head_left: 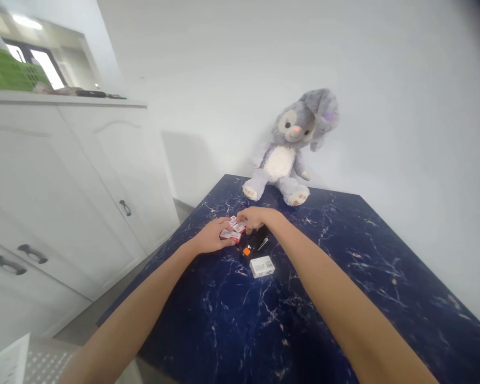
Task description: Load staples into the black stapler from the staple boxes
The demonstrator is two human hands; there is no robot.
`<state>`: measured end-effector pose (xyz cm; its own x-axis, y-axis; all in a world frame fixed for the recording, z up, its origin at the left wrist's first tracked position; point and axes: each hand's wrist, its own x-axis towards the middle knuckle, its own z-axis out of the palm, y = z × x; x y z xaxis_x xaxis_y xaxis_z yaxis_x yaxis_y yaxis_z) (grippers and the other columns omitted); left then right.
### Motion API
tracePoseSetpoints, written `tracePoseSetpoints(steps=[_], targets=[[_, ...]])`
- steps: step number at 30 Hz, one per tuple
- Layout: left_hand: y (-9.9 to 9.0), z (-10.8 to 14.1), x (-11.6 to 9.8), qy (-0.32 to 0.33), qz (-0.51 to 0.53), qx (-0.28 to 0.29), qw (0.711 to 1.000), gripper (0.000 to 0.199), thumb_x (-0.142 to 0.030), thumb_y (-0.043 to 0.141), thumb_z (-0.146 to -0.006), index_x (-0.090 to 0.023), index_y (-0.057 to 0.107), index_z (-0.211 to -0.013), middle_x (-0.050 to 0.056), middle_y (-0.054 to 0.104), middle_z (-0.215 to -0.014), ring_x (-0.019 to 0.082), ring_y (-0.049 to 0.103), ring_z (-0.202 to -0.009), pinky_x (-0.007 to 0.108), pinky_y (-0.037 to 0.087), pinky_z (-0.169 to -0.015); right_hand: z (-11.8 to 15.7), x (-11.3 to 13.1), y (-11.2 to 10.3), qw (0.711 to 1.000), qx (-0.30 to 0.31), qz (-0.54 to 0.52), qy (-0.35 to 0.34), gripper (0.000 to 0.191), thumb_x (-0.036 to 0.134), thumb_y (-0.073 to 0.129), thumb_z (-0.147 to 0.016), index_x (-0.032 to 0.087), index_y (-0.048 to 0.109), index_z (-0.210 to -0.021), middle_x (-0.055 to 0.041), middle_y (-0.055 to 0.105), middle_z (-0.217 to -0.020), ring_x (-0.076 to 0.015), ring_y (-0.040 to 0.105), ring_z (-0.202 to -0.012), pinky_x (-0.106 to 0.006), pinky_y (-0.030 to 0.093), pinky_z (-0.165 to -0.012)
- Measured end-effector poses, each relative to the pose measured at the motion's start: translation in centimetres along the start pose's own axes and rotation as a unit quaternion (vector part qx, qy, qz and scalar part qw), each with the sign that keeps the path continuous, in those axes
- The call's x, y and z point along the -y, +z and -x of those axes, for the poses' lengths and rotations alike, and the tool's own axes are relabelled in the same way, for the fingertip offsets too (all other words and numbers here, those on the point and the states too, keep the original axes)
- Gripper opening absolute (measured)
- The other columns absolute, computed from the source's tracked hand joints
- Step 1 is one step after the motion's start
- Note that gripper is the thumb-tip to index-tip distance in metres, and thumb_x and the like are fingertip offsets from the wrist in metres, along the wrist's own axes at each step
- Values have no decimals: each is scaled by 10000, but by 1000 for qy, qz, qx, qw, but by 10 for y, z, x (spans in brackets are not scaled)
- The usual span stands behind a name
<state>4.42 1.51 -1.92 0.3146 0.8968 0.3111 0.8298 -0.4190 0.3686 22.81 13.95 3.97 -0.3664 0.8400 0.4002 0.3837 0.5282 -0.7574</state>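
Observation:
Near the middle of the dark blue marbled table (312, 320), my left hand (213, 236) has its thumb and fingers around a small red and white box (231, 236). Just beyond it, my right hand (253, 217) reaches in from the right, its bent fingers on another red and white box (239, 226); its fingertips are partly hidden. A black item with an orange part (247, 250) lies below my right hand. Closer to me, a white box with printing (262, 266) rests flat, touched by neither hand.
A grey plush rabbit (280, 160) sits at the table's back edge against the wall. White cabinets (84, 176) with dark handles stand at the left, and a green basket (12, 69) is on top. A white perforated object (44, 362) shows at the bottom left.

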Motion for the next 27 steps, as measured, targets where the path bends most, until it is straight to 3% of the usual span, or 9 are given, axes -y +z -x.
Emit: tracePoseSetpoints(steps=[2, 5, 9, 12, 14, 17, 22, 24, 27], targets=[[0, -1, 2, 3, -7, -5, 1000, 368, -486, 692, -838, -203, 670, -1073, 121, 592, -1390, 302, 529, -1306, 480, 407, -1107, -5, -5, -1, 998, 55, 16, 13, 248, 373, 786, -682, 174, 658, -609, 29, 644, -571, -122, 644, -586, -286, 514, -713], [0, -4, 3, -15, -10, -28, 999, 363, -524, 663, -849, -191, 665, -994, 119, 648, -1298, 302, 564, -1244, 474, 423, -1081, 2, -10, -34, 992, 118, 41, 5, 306, 224, 909, -457, 204, 714, -691, 16, 701, -650, -191, 662, -666, -364, 536, -783], [9, -9, -4, -89, -1, -75, 993, 346, -545, 637, -853, -199, 645, -837, 94, 690, -1123, 278, 614, -1115, 428, 476, -991, 50, -12, -103, 996, 85, 26, -30, 437, 370, 769, -732, 221, 715, -1139, -57, 742, -1100, -230, 688, -867, -414, 523, -864], [18, -13, -13, -109, -19, -92, 990, 304, -460, 716, -793, -196, 658, -933, 97, 672, -1125, 285, 603, -1119, 433, 458, -1003, 103, -14, -129, 979, 198, 50, 24, 486, 412, 705, -787, 235, 670, -1239, -40, 752, -1032, -205, 679, -723, -371, 543, -716], [22, -16, -18, -115, -35, -94, 988, 375, -433, 745, -765, -178, 665, -1028, 113, 680, -1114, 311, 601, -1121, 464, 435, -1021, 134, -16, -127, 970, 228, 71, 44, 456, 373, 675, -805, 228, 666, -1237, -29, 754, -911, -206, 671, -685, -349, 539, -673], [25, -16, -26, -99, -19, -84, 991, 396, -438, 679, -830, -171, 667, -1123, 118, 702, -1140, 309, 620, -1105, 483, 429, -1028, 167, -17, -110, 965, 240, 102, -9, 370, 318, 605, -863, 261, 679, -1221, -53, 744, -1069, -238, 683, -862, -395, 538, -826], [31, -7, -55, 40, 99, 11, 994, 406, -308, 363, -1012, -242, 608, -1329, 51, 624, -1392, 214, 529, -1327, 460, 361, -1158, 204, -11, -106, 969, 218, 112, -39, 379, 342, 515, -949, 308, 632, -1308, -46, 682, -1268, -277, 613, -1147, -466, 453, -1033], [33, -3, -71, 69, 130, 34, 988, 445, -308, 286, -1042, -267, 582, -1372, 31, 585, -1441, 185, 456, -1402, 464, 319, -1200, 214, -16, -111, 977, 186, 101, -9, 414, 336, 511, -945, 299, 590, -1351, -52, 654, -1312, -266, 606, -1183, -453, 459, -1045], [31, 0, -95, 110, 133, 56, 983, 425, -410, 401, -1026, -280, 559, -1399, 43, 582, -1443, 219, 401, -1443, 509, 242, -1233, 213, -30, -112, 993, 85, 86, 14, 557, 270, 545, -889, 266, 478, -1442, -73, 561, -1432, -265, 539, -1295, -483, 411, -1106]])
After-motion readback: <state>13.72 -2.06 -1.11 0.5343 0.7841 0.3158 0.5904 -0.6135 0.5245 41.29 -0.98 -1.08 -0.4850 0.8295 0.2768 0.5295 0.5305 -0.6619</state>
